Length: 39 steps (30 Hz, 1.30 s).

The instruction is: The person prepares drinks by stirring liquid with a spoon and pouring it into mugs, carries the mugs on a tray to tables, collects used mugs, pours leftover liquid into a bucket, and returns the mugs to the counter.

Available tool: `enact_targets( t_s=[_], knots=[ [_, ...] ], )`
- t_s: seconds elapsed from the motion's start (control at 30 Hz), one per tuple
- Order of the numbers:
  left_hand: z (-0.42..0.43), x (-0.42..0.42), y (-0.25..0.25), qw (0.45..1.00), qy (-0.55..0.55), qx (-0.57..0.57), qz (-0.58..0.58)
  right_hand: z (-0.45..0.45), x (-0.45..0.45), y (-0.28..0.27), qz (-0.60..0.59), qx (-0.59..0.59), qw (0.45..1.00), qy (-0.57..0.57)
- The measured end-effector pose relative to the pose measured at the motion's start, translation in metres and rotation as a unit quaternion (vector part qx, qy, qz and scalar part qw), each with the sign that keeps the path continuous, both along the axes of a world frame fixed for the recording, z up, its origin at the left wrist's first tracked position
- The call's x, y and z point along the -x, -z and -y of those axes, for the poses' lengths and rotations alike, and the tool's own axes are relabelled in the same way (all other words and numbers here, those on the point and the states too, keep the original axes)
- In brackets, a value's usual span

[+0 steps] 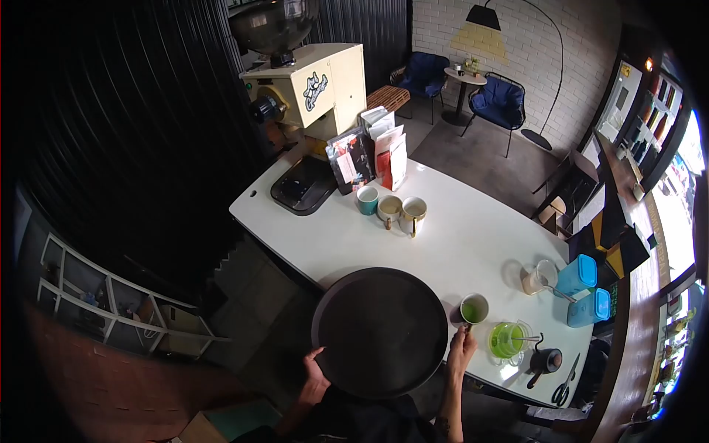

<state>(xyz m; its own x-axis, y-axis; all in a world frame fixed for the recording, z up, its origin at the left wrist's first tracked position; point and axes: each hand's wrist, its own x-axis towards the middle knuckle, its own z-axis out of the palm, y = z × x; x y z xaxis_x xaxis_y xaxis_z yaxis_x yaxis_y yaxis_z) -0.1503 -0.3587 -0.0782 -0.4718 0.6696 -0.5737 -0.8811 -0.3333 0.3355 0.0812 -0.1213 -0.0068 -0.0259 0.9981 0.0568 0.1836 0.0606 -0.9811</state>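
Note:
My left hand [316, 373] grips the rim of a round black serving tray [380, 332], its thumb over the edge. The tray is bare and held level at the table's near edge. In my right hand [461, 351] is the handle of a mug [474, 308] with green liquid inside, at the white table's near side; whether its base touches the table I cannot tell. Just right of it stands a glass vessel of bright green liquid [507, 340] with a spoon in it. A small dark kettle [546, 360] and black scissors [566, 384] lie further right.
Three cups [390, 210] stand together on the white table [317, 244]. Behind them are upright bags [391, 155] and a black scale-like device [303, 184]. Blue-lidded containers [589, 306] and a glass jar [538, 279] are at the right. A large cream grinder [325, 88] stands behind.

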Motion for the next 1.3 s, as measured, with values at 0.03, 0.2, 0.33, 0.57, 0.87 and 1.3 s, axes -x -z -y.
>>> enact_targets(
  t_s=[0.03, 0.2, 0.33, 0.57, 0.87, 1.3],
  knots=[
    [0.003, 0.002, 0.001, 1.0, -0.014, -0.007, 0.004, 0.005, 0.009, -0.007, -0.007, -0.015, 1.0, -0.027],
    [0.015, 0.015, -0.003, 0.997, -0.039, -0.05, 0.035, 0.038, 0.062, -0.056, 0.006, 0.004, 0.986, -0.166],
    [0.032, 0.044, -0.002, 0.991, -0.07, -0.103, 0.048, 0.063, 0.115, -0.06, 0.013, 0.025, 0.943, -0.333],
    [0.089, 0.118, -0.007, 0.981, -0.145, -0.125, -0.002, 0.125, 0.228, -0.056, 0.04, 0.046, 0.876, -0.478],
    [0.193, 0.208, 0.0, 0.957, -0.275, -0.093, 0.009, 0.195, 0.368, -0.069, 0.014, 0.026, 0.791, -0.611],
    [0.276, 0.339, -0.03, 0.909, -0.414, -0.045, -0.01, 0.153, 0.582, -0.014, 0.05, -0.108, 0.86, -0.496]
  ],
)
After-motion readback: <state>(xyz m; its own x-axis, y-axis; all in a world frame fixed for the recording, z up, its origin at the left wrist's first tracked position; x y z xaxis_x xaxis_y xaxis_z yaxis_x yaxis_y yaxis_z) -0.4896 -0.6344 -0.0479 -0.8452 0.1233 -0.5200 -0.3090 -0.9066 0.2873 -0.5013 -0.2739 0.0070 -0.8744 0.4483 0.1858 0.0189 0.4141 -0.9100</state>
